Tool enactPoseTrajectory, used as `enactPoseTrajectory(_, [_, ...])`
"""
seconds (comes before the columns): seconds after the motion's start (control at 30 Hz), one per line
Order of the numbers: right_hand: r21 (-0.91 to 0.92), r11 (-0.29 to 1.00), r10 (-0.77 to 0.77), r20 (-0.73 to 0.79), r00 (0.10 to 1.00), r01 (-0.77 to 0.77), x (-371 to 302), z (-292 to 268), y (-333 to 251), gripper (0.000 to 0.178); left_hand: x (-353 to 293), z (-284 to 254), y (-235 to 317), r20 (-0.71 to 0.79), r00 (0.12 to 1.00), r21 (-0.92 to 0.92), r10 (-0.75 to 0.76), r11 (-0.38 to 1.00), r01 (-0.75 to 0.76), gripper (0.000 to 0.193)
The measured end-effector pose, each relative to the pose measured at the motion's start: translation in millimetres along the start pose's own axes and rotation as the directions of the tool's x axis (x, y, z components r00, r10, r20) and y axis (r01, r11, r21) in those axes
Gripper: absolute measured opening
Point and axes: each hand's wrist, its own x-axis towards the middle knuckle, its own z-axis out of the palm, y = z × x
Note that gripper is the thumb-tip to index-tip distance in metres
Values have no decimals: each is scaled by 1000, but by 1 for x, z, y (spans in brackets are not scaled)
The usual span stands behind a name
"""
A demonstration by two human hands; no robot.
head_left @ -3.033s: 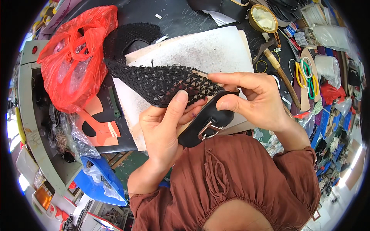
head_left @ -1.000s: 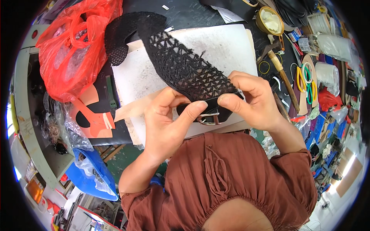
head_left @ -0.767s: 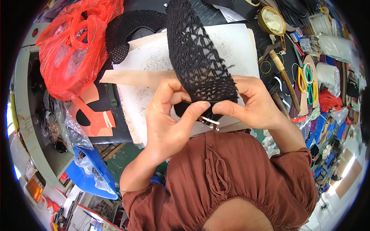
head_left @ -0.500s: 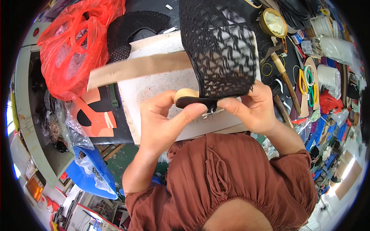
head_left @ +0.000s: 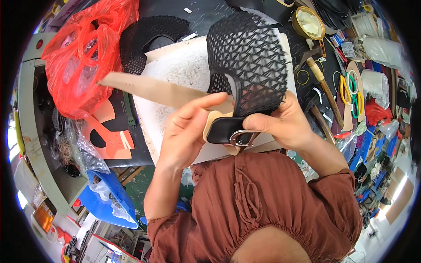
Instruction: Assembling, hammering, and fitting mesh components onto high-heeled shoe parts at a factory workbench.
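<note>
My right hand (head_left: 287, 122) is closed on a black openwork mesh piece (head_left: 252, 57), like a shoe upper, its thumb pressing on the black strap (head_left: 221, 130) at the near edge. That strap bears a silver buckle (head_left: 242, 138), and a beige layer shows along its left end. From behind the strap a long tan strip (head_left: 153, 90) reaches out to the left. My left hand (head_left: 186, 127) is beside the strap's left end, index finger stretched over the tan strip and thumb apart from it. Some of its fingers are hidden.
A white board (head_left: 169, 70) lies under the work. Left are a red plastic bag (head_left: 83, 65), another black mesh piece (head_left: 153, 33) and orange cut pieces (head_left: 112, 140). A hammer (head_left: 324, 83), a tub of white paste (head_left: 309, 24) and coloured rings (head_left: 351, 90) are at the right.
The mesh piece has tilted, turning the strap and buckle face up. My left thumb has come off the strap, with the index finger now stretched out. The tan strip's free end has swung away from me.
</note>
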Motion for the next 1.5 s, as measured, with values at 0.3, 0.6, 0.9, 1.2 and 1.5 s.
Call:
enactPoseTrajectory(0.3, [1, 996, 85, 1, 996, -85, 0, 3, 11, 33, -4, -19, -17, 49, 992, 446, 119, 886, -128, 6])
enactPoseTrajectory(0.6, [179, 983, 30, -3, 1000, -29, 4, -1, 26, 40, 4, -7, -30, -8, 989, 290, 145, 947, -136, 6])
enactPoseTrajectory(0.9, [-376, 839, -450, -74, 890, 393, 3, 10, 29, 20, 0, -2, -33, -81, 964, 448, 254, 873, -193, 15])
enactPoseTrajectory(1.2, [-292, 930, -280, -168, 945, 224, 4, 11, 21, 21, -2, -5, -18, -129, 982, 360, 137, 929, -82, 21])
enactPoseTrajectory(1.5, [-399, 913, -107, -28, 994, 87, 2, -19, 17, 19, 2, -2, -18, -137, 990, 131, -14, 991, 32, 13])
